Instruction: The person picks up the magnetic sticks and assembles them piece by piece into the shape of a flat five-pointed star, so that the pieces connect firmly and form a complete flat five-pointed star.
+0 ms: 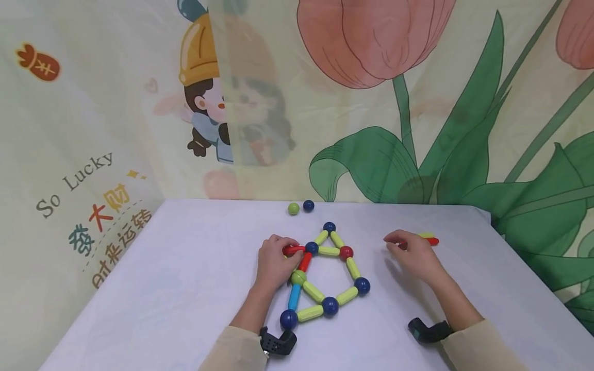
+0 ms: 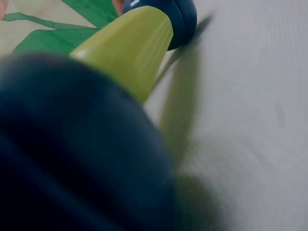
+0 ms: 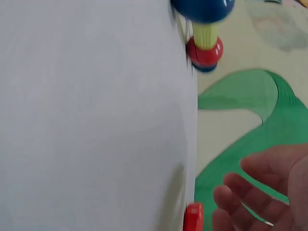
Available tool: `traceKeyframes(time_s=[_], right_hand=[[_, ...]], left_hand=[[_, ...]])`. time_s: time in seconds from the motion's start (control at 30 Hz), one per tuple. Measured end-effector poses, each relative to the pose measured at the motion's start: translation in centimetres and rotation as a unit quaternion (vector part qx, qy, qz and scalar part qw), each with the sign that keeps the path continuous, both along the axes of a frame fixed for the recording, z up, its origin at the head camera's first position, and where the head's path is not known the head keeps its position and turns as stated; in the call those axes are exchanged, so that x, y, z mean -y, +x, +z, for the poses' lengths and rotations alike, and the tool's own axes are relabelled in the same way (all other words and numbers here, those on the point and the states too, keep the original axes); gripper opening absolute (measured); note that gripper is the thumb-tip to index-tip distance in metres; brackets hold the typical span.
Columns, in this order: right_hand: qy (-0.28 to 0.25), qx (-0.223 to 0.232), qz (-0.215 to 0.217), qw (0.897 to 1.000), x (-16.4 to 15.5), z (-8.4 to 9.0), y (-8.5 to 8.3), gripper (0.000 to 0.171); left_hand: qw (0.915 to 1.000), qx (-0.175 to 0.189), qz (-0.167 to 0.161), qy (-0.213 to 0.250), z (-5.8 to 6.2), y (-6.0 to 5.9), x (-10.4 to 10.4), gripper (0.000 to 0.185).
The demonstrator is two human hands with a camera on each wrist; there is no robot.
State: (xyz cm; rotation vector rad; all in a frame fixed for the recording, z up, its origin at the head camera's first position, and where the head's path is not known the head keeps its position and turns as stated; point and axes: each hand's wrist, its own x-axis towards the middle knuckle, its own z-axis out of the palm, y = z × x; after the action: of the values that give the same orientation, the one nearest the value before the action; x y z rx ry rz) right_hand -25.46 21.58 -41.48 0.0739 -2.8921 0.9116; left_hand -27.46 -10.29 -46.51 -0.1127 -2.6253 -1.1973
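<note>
My left hand (image 1: 276, 263) pinches a red rod (image 1: 292, 250), whose end meets a dark blue ball (image 1: 311, 248) of a ball-and-rod building-toy frame. Below that ball, another red rod (image 1: 304, 262) runs down to a green ball (image 1: 298, 277) beside the thumb. A blue rod (image 1: 294, 297) continues to the near dark blue ball (image 1: 289, 320). Yellow-green rods link the other balls, including a red ball (image 1: 346, 252). Off to the right, my right hand (image 1: 414, 256) hovers with loosely bent fingers, holding nothing. Close to it lies a loose red rod (image 3: 194, 217).
Beside the loose red rod is a yellow-green rod (image 1: 426, 235). A loose green ball (image 1: 293, 208) and a loose dark blue ball (image 1: 308, 206) sit near the back edge of the white-covered table (image 1: 195, 268). A printed cloth (image 1: 269, 103) hangs behind it.
</note>
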Motion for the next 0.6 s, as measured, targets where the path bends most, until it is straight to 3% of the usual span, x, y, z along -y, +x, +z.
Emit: traceKeyframes(time_s=[0.13,0.3,0.43,0.6], right_hand=[[0.038,-0.038,-0.028,0.998,-2.2,0.2,0.5,0.027],[0.107,-0.020,-0.049,0.993,-3.4,0.0,0.4,0.042],[0.151,-0.003,-0.037,0.988,-3.8,-0.4,0.1,0.043],[0.198,-0.034,-0.020,0.979,-3.9,-0.7,-0.3,0.041]], left_hand=[[1.0000,-0.004,0.005,-0.008,0.0,0.1,0.1,0.021],[0.9998,-0.009,-0.006,-0.015,0.0,0.2,0.3,0.021],[0.9999,-0.004,-0.011,-0.011,-0.1,0.2,0.3,0.021],[0.9999,-0.002,-0.014,-0.002,-0.1,0.1,0.2,0.020]])
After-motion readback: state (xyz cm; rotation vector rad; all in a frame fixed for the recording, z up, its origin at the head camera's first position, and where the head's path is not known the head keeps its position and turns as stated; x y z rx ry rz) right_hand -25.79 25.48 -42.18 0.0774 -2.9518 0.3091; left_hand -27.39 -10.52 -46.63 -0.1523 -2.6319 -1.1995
